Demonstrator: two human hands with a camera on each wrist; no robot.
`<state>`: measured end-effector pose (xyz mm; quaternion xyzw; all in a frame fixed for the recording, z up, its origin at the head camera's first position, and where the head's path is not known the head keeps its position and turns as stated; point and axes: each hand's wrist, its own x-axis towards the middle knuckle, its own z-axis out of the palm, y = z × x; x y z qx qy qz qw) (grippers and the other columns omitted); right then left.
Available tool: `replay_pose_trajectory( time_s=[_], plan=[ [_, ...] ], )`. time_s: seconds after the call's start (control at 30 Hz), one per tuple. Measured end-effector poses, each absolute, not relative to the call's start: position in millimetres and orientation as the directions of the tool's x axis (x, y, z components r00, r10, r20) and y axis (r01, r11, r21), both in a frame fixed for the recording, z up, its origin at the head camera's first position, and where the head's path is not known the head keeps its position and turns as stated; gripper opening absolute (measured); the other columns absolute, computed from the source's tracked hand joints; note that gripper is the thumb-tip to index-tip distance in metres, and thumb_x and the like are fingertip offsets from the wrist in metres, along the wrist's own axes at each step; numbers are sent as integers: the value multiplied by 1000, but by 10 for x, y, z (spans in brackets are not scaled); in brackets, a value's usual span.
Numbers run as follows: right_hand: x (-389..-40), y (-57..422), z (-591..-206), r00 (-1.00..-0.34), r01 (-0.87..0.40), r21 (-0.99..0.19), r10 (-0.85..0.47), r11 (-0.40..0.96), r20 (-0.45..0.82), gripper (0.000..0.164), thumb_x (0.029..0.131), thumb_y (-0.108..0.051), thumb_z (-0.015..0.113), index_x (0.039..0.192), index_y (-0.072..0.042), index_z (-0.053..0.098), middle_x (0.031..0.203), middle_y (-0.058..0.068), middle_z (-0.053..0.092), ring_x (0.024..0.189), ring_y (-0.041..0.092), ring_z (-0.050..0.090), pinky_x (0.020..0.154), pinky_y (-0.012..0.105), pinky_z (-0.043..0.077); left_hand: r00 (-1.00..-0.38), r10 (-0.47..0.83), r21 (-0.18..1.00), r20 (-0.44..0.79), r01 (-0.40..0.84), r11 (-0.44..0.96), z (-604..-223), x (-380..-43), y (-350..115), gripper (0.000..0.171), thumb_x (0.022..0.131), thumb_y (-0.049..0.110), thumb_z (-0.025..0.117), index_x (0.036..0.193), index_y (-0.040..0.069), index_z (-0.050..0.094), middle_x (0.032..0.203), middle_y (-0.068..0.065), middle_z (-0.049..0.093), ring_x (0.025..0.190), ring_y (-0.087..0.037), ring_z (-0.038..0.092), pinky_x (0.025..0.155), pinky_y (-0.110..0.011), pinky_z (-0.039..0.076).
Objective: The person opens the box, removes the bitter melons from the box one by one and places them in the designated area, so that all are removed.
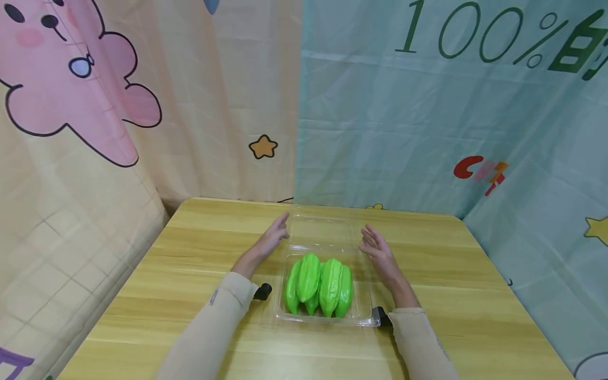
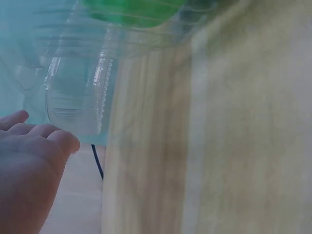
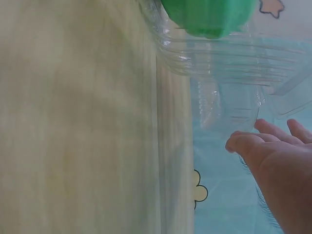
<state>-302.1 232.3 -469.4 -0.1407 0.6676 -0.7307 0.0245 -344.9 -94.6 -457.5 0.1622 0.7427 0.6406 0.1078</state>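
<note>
A clear plastic clamshell box (image 1: 363,295) sits on the table with its lid (image 1: 320,232) folded open to the far side. Several bright green, ribbed star fruits (image 1: 309,277) lie in the base, some on top of others. My left hand (image 1: 272,236) is at the left edge of the lid, fingers extended; the left wrist view has this hand (image 2: 31,165) beside the clear lid. On the other side, my right hand (image 1: 380,253) is held near the lid's right edge with its fingers loosely spread. In the right wrist view, that hand (image 3: 275,156) holds nothing.
The wood-grain table (image 1: 157,316) extends to both sides of the box. Printed curtains (image 1: 380,132) hang behind and beside it. A black wrist mount (image 1: 263,292) is at the left sleeve, and another (image 1: 382,316) is close to the box's near right corner.
</note>
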Motion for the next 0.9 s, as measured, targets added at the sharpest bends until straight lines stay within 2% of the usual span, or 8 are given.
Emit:
replay_pose_trajectory(
  time_s=[0.13,0.4,0.57,0.77,0.9],
  plan=[
    [-3019,2316,-4693,-956,-144,-987,-249,-69,157,72,101,-5,49,159,3,7,164,28,7,151,41,2,120,54,5,-926,372,982,56,118,146,-4616,-3413,-945,74,95,9,42,162,7,10,167,-15,8,151,-37,9,119,-58,14],
    [-3035,2333,-4744,-959,-119,-991,-249,-67,132,74,101,-8,52,160,1,8,164,27,7,151,40,3,121,51,8,-933,356,983,45,106,153,-4699,-3421,-940,72,95,10,44,162,10,16,166,-15,14,151,-37,12,119,-57,15],
    [-3038,2335,-4720,-962,-113,-993,-246,-35,118,74,102,-7,52,160,1,7,164,28,7,151,41,3,121,51,8,-932,357,975,56,129,183,-4700,-3404,-962,72,96,13,45,162,11,16,167,-14,10,151,-36,9,119,-56,13],
    [-2985,2357,-4598,-971,-120,-989,-219,85,99,75,103,-14,56,160,0,10,165,24,9,151,42,5,120,53,11,-904,378,921,199,304,242,-4708,-3246,-1082,71,102,16,54,162,14,19,168,-8,8,152,-31,8,120,-53,11],
    [-2926,2370,-4460,-972,-150,-978,-204,145,118,77,101,-16,60,160,-1,12,165,22,12,151,41,8,120,53,11,-852,455,857,259,420,300,-4721,-3117,-1167,80,98,16,66,163,19,19,168,0,10,152,-26,11,119,-55,14]
  ],
)
